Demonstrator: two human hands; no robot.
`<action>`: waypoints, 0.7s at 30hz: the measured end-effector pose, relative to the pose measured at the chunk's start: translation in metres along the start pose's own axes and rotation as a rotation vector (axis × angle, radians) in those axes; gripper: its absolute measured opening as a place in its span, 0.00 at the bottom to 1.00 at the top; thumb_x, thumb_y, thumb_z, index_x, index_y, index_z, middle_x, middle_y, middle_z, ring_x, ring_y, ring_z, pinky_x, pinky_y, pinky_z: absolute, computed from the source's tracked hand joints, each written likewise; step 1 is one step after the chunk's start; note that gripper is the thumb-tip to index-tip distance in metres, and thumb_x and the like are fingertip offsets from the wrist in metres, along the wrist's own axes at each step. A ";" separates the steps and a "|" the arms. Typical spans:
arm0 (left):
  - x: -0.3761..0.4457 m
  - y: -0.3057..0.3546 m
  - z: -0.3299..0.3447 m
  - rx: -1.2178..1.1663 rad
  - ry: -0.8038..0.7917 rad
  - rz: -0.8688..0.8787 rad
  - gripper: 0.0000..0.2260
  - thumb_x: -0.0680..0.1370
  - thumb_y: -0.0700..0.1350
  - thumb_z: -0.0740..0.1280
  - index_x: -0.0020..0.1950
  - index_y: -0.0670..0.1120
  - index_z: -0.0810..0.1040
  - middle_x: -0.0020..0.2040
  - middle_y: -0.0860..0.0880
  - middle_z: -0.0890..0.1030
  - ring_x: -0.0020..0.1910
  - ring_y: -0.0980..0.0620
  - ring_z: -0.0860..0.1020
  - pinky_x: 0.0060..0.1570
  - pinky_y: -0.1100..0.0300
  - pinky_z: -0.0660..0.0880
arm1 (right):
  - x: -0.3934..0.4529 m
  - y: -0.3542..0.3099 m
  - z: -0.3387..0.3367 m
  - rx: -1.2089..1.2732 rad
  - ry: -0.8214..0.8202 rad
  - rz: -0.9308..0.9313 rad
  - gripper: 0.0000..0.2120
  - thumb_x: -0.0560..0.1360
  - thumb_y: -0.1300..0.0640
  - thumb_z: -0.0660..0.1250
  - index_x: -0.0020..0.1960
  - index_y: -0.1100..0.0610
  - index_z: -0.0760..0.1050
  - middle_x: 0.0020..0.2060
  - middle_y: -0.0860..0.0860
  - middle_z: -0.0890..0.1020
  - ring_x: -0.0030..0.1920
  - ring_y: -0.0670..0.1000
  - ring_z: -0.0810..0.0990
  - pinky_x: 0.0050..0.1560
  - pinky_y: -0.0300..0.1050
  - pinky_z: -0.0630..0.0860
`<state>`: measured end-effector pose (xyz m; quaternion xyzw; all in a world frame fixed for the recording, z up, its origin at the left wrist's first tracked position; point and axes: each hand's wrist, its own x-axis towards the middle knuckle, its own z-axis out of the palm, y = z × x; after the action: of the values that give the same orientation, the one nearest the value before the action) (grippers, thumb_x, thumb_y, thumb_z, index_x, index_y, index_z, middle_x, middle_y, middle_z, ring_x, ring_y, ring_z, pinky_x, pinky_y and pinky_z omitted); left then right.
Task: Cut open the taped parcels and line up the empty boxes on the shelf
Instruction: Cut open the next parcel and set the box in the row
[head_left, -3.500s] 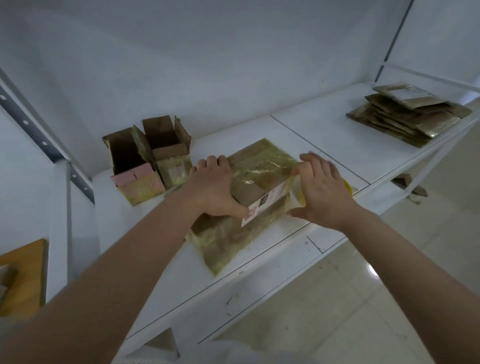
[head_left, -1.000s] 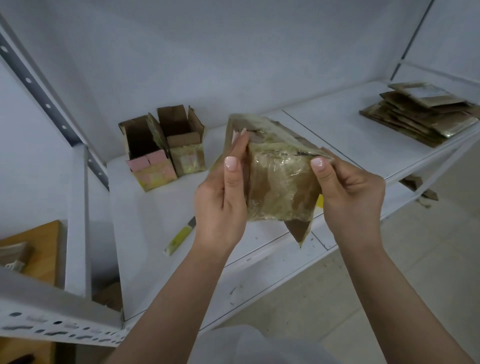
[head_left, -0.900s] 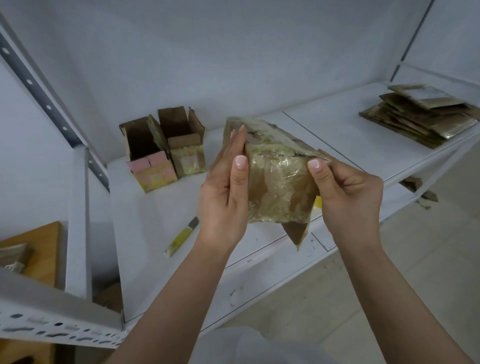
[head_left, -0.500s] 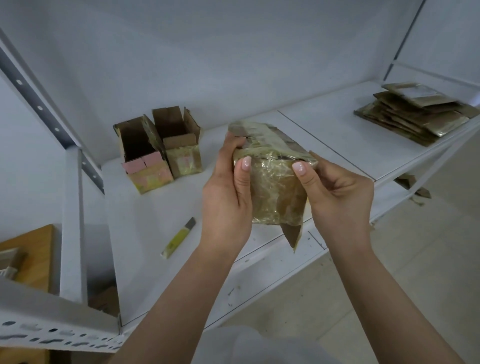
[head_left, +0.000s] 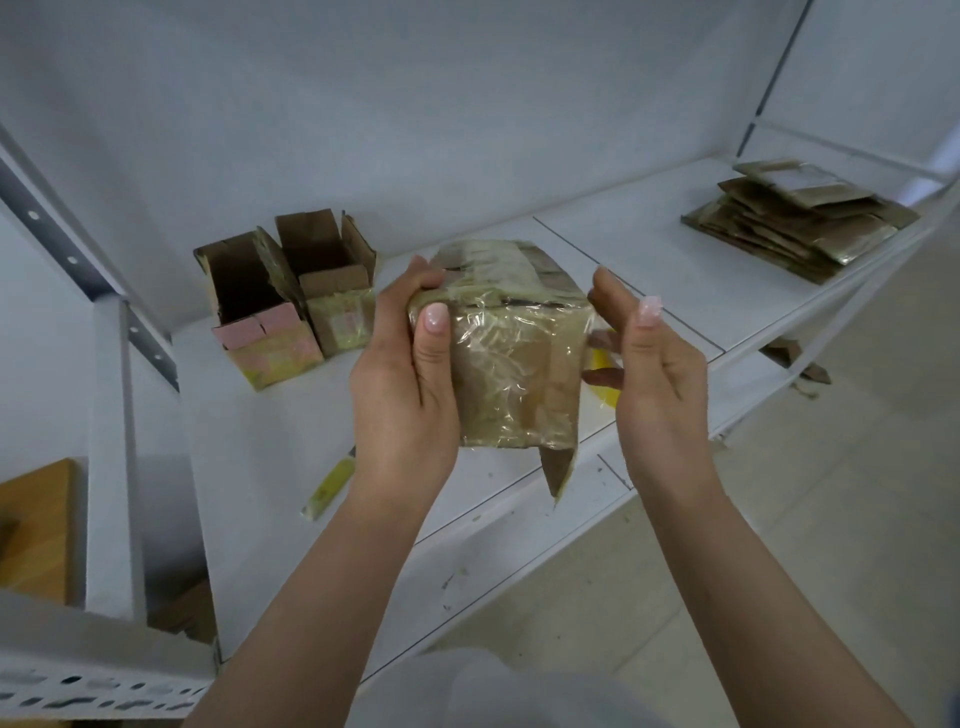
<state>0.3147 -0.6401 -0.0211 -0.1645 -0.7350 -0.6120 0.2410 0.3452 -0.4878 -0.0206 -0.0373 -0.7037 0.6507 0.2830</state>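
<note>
Slippage is risked: brown tape-wrapped cardboard parcel (head_left: 511, 364) is gripped by left hand (head_left: 410, 374) alone; right hand (head_left: 649, 364) is held loosely open beside it.

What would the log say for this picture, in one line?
left hand grips taped box | right hand touches it | two open boxes on shelf

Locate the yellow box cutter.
The yellow box cutter lies on the white shelf, lower left of the left hand holding the taped parcel.

Two open boxes (head_left: 249, 312) (head_left: 332, 291), one taped box (head_left: 514, 374), one knife (head_left: 330, 486), one stack of flattened parcels (head_left: 795, 218).
</note>
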 end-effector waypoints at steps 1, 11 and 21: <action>-0.001 0.002 0.000 0.000 -0.005 -0.008 0.17 0.84 0.48 0.53 0.66 0.42 0.73 0.58 0.52 0.79 0.56 0.66 0.76 0.51 0.74 0.70 | 0.000 0.000 0.002 -0.023 -0.020 -0.024 0.25 0.81 0.40 0.49 0.67 0.50 0.75 0.53 0.54 0.84 0.54 0.50 0.82 0.47 0.41 0.80; -0.006 0.010 0.004 0.070 0.029 0.037 0.15 0.84 0.46 0.54 0.65 0.42 0.74 0.51 0.68 0.75 0.50 0.73 0.75 0.45 0.78 0.68 | -0.002 0.005 0.015 -0.395 -0.045 -0.166 0.45 0.73 0.25 0.39 0.77 0.54 0.63 0.52 0.54 0.81 0.58 0.54 0.78 0.57 0.58 0.77; -0.015 -0.001 0.000 0.053 -0.024 0.014 0.17 0.81 0.54 0.56 0.65 0.49 0.75 0.65 0.52 0.77 0.62 0.62 0.76 0.57 0.70 0.72 | -0.007 0.008 0.010 -0.430 0.068 -0.281 0.23 0.82 0.45 0.50 0.62 0.56 0.77 0.42 0.46 0.81 0.43 0.45 0.79 0.41 0.53 0.77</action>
<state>0.3268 -0.6399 -0.0299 -0.1705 -0.7527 -0.5884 0.2410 0.3444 -0.4983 -0.0308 -0.0202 -0.8143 0.4386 0.3797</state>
